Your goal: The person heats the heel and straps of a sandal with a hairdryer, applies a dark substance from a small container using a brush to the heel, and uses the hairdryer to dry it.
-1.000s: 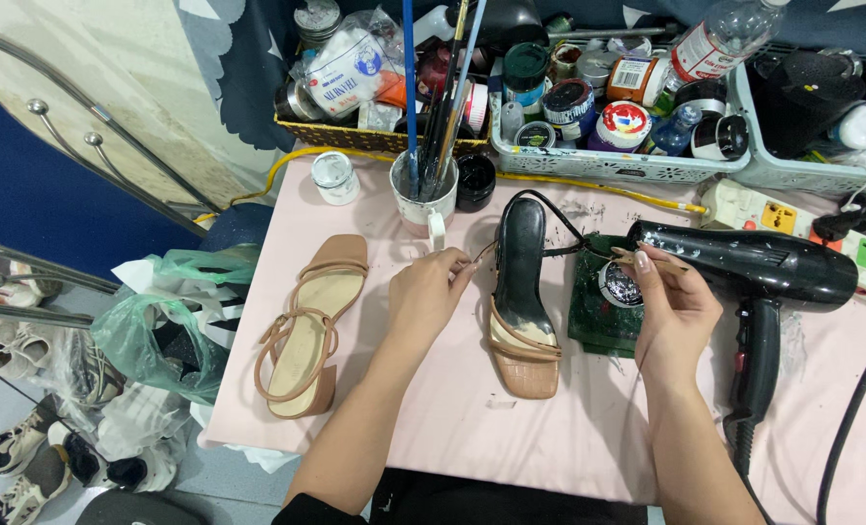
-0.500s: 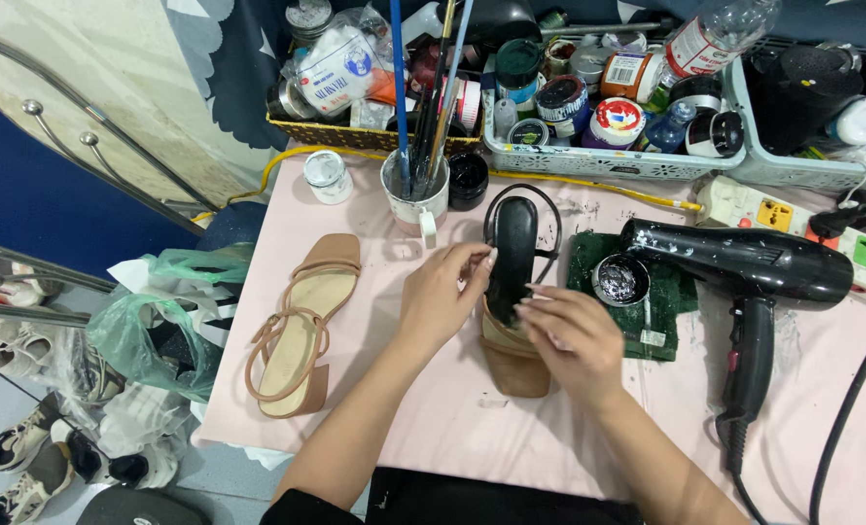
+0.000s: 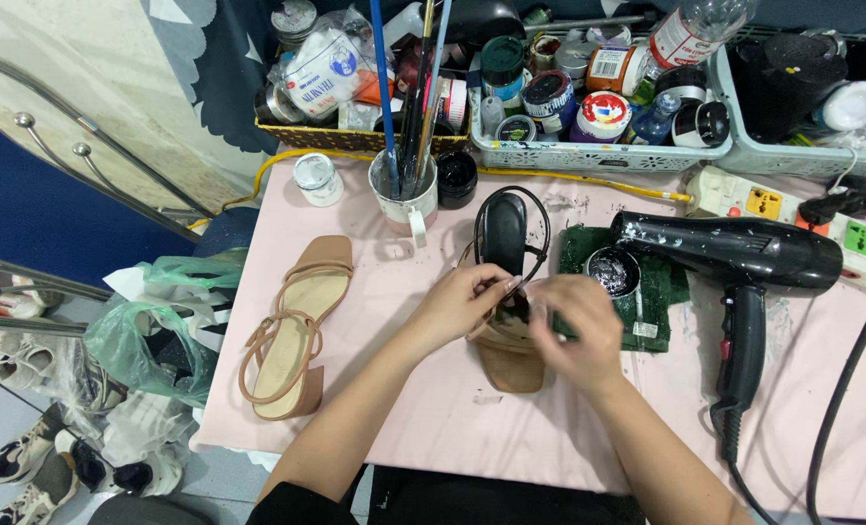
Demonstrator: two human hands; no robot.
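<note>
On pink table (image 3: 433,408): left hand (image 3: 462,303), right hand (image 3: 574,331) both pinching black-insoled sandal (image 3: 504,282); white-labelled bag (image 3: 328,70) behind.

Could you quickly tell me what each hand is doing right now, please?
Left hand: fingers pinched on the sandal with the black insole, at its middle.
Right hand: curled at the same sandal; its grip cannot be told.

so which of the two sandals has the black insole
The sandal under both hands, mid-table; the tan sandal lying alone to its left has a tan insole.
</note>
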